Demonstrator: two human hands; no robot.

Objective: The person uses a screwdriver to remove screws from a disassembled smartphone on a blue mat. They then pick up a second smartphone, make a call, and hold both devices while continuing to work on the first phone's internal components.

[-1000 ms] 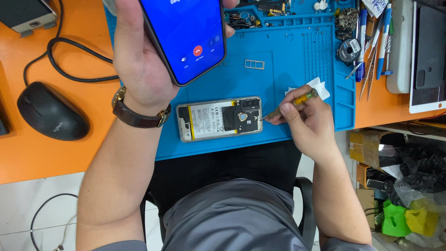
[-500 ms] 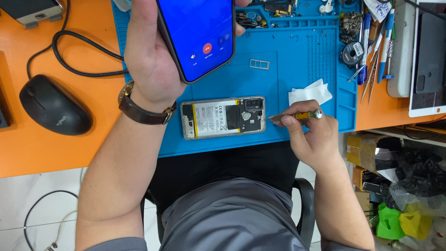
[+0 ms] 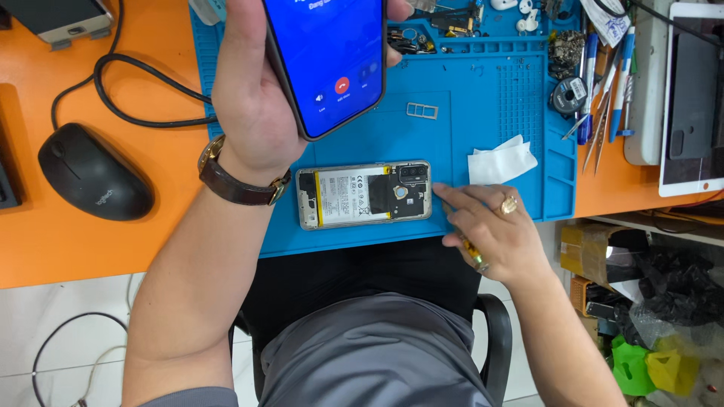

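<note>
Orange desk (image 3: 90, 249) carries a blue repair mat (image 3: 490, 105), with a black mouse (image 3: 94, 181) and its cable off to the person's left. Raised above the mat, the left hand (image 3: 253, 105), a brown-strapped watch (image 3: 237, 185) on its wrist, is wrapped around a phone (image 3: 328, 60) whose screen glows blue. The right hand (image 3: 494, 230) is closed on a yellow-handled tool (image 3: 473, 255), forefinger stretched to the edge of the opened phone (image 3: 366, 194) lying back-off on the mat, near a white tissue (image 3: 501, 162).

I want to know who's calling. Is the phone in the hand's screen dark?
No, the phone in the left hand shows a lit blue screen with a red button.
</note>
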